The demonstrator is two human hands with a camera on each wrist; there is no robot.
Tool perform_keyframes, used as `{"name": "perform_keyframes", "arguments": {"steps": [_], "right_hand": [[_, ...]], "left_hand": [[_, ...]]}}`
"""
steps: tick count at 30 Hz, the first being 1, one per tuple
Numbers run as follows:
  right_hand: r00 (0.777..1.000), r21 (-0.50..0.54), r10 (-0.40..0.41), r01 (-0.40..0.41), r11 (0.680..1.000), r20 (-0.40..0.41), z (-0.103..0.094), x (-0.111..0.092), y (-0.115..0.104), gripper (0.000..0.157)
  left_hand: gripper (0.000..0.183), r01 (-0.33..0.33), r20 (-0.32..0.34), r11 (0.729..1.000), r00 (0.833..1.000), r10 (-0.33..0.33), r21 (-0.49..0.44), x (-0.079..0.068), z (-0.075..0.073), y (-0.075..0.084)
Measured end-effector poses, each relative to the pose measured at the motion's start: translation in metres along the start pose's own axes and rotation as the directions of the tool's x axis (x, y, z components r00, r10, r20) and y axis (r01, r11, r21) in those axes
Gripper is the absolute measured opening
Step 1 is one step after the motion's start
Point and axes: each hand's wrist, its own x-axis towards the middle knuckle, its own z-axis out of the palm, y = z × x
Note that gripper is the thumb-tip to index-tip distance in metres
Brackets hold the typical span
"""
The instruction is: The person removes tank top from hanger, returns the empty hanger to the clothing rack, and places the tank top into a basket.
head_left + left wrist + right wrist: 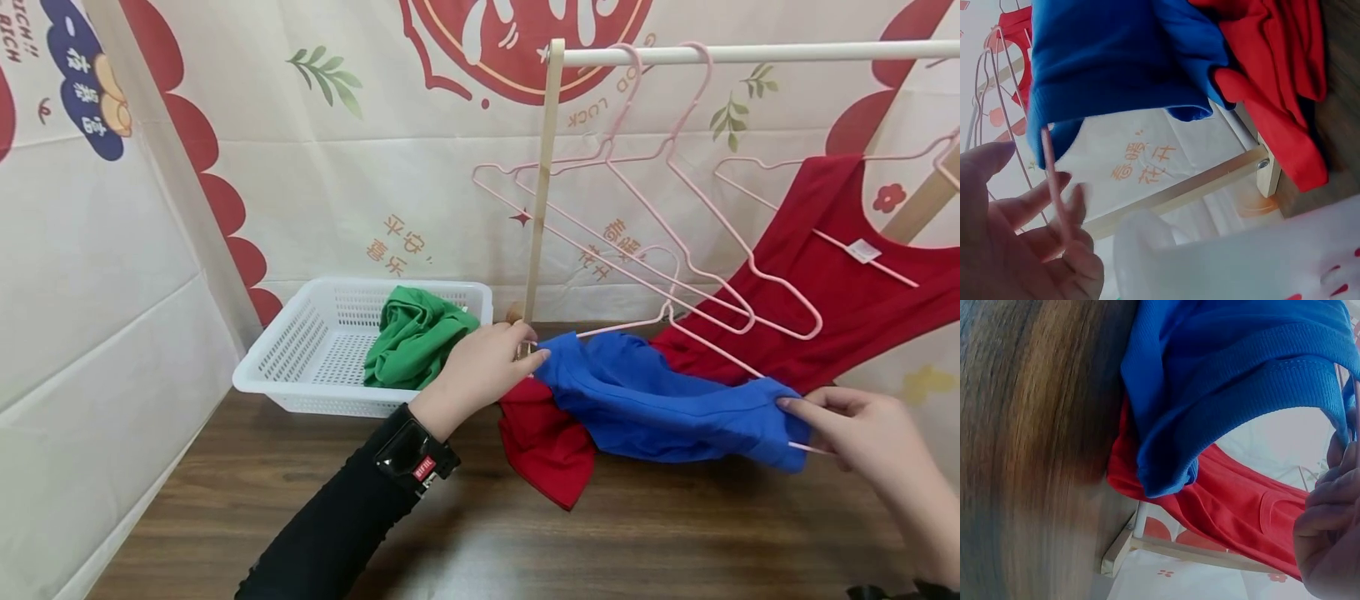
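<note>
Head view: both hands, left hand [480, 367] and right hand [862, 429], hold the blue garment [660, 400].

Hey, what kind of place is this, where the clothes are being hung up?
Probably a staged laundry corner rather than a real home: a small clothes rail with pink hangers stands on a wooden table, a white basket holds a green garment, and printed cloth covers the walls.
</note>
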Motion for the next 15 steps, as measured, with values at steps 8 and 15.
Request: {"name": "perform_keyframes", "arguments": {"steps": [8, 15], "right_hand": [[0.998, 0.009, -0.033, 0.033, 0.999, 0.044, 0.004, 0.004, -0.008, 0.044], [0.991, 0.036, -0.084, 0.081, 0.996, 0.102, 0.004, 0.009, -0.013, 0.04]], "left_hand": [[0.053, 0.079, 0.005, 0.994, 0.997, -0.08, 0.076, -0.009, -0.004, 0.002], [0.048, 0.122, -0.023, 0.988, 0.992, -0.121, 0.092, -0.019, -0.007, 0.002]]}}
